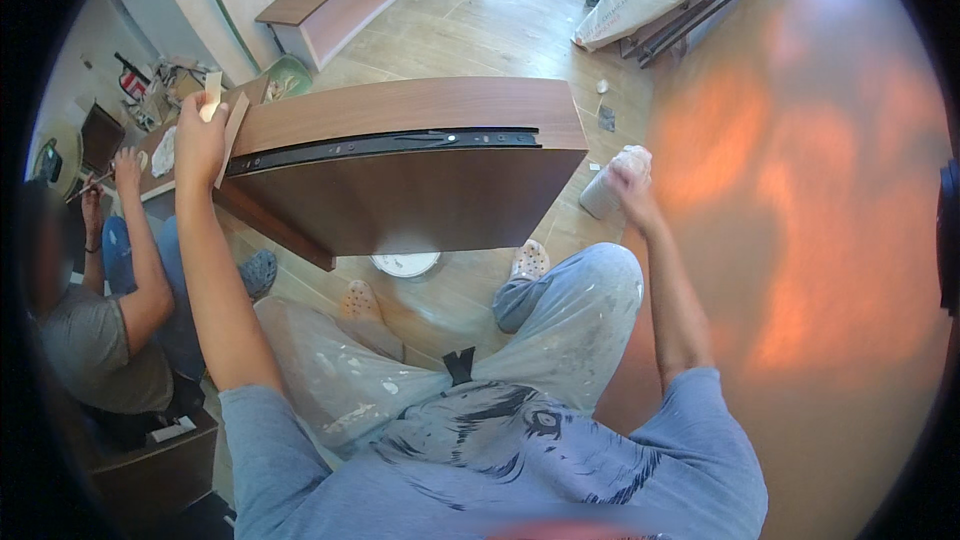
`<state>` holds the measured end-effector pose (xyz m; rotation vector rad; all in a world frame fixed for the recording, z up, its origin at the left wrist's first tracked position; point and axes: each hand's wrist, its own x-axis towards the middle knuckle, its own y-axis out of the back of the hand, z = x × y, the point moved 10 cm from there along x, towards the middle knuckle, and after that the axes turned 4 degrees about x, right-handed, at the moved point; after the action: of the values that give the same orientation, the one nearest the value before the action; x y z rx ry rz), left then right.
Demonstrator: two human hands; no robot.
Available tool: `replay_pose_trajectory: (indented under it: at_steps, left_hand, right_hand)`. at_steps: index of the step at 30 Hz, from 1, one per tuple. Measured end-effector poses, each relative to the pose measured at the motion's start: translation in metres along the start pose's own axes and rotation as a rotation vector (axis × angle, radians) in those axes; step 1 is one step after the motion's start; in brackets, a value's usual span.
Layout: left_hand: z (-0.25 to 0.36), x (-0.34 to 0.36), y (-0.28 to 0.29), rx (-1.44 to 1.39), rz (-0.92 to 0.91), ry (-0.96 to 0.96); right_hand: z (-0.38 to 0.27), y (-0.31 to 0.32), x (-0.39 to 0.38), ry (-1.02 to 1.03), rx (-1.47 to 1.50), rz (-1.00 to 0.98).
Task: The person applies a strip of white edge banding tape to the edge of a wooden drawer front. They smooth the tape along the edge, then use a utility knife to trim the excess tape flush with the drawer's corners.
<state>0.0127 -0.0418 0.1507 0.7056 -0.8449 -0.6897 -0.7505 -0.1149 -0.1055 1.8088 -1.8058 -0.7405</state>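
Two bare hands are seen, well apart. A small pale flat piece (213, 85) is pinched between the fingers of the left hand (203, 140), at the left end of a brown wooden unit (420, 105) — black rail (390, 143) fixed along its near side. A whitish container (600, 197), right of the unit, is touched by the right hand (633, 182) — fingers curled, grip cannot be told. A white bucket (406, 265) is partly hidden below the unit.

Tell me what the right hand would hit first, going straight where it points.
Probably the white cylindrical object right up against the right hand, though depth is hard to judge here.
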Motion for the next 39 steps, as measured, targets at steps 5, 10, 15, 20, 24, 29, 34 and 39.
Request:
replay_pose_trajectory:
  at_steps: [5,10,15,20,24,29,34,39]
  left_hand:
    - [-0.004,0.002,0.002,0.024,0.000,-0.004]
    - [-0.003,0.007,0.002,0.039,-0.007,-0.017]
    - [-0.003,0.008,-0.008,0.033,-0.024,-0.016]
    - [-0.006,0.009,-0.014,-0.068,-0.036,0.041]
    - [-0.014,0.013,-0.025,-0.193,-0.123,0.091]
    - [-0.017,0.011,-0.025,-0.107,-0.206,0.050]
    - [-0.019,-0.018,-0.006,-0.157,-0.262,0.170]
    - [-0.017,-0.052,0.021,-0.092,-0.259,0.218]
  right_hand:
    - [-0.337,0.026,-0.026,0.808,0.055,-0.079]
    - [-0.413,-0.088,-0.062,0.833,-0.405,-0.496]
    - [-0.320,-0.036,-0.016,0.526,-0.501,-0.439]
    - [-0.232,0.041,-0.006,0.093,-0.569,-0.190]
    - [-0.236,0.014,-0.031,0.239,0.393,-0.383]
    - [-0.241,-0.035,-0.023,0.436,0.648,-0.317]
    - [-0.227,-0.053,0.001,0.490,0.703,-0.300]
    - [-0.228,-0.072,0.030,0.458,0.765,-0.394]
